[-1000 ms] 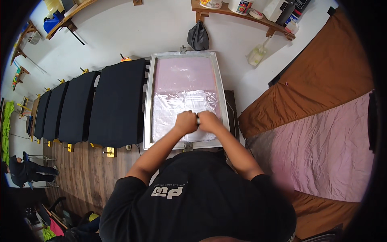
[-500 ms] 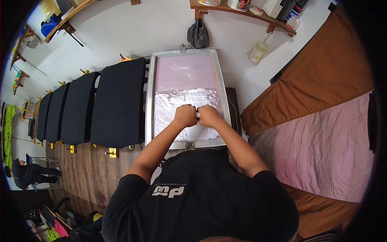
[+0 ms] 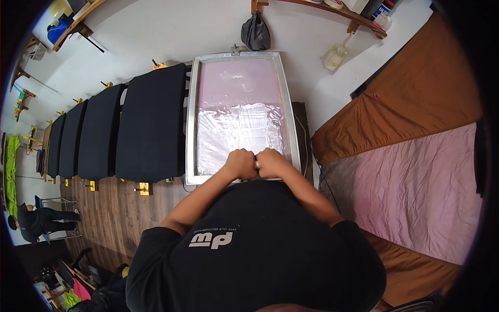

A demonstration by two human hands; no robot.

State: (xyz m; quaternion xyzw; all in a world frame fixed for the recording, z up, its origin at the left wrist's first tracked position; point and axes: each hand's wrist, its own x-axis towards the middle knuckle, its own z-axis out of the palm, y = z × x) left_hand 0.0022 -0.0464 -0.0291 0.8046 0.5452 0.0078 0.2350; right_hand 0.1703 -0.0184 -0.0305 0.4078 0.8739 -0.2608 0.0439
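Note:
A screen-printing frame [image 3: 191, 122] with a silvery metal rim lies in front of me. Its mesh [image 3: 239, 83] is pinkish at the far half, and the near half looks glossy and wrinkled under a clear film [image 3: 236, 127]. Over the frame's near end, my left hand [image 3: 240, 164] and my right hand [image 3: 272, 163] are closed side by side in fists. Between them shows a short bit of a pale handle [image 3: 257, 164]; the rest of that tool is hidden by the hands and my body.
Several black-covered boards [image 3: 150, 125] stand in a row to the left on yellow supports. A black bag [image 3: 255, 32] hangs on the wall beyond the frame. Brown and pink cloth [image 3: 410, 192] spreads on the right. Another person [image 3: 44, 221] stands at the far left.
Both fists have drawn back toward my body along the frame, keeping hold of the handle. More of the glossy film now shows. My view has shifted slightly.

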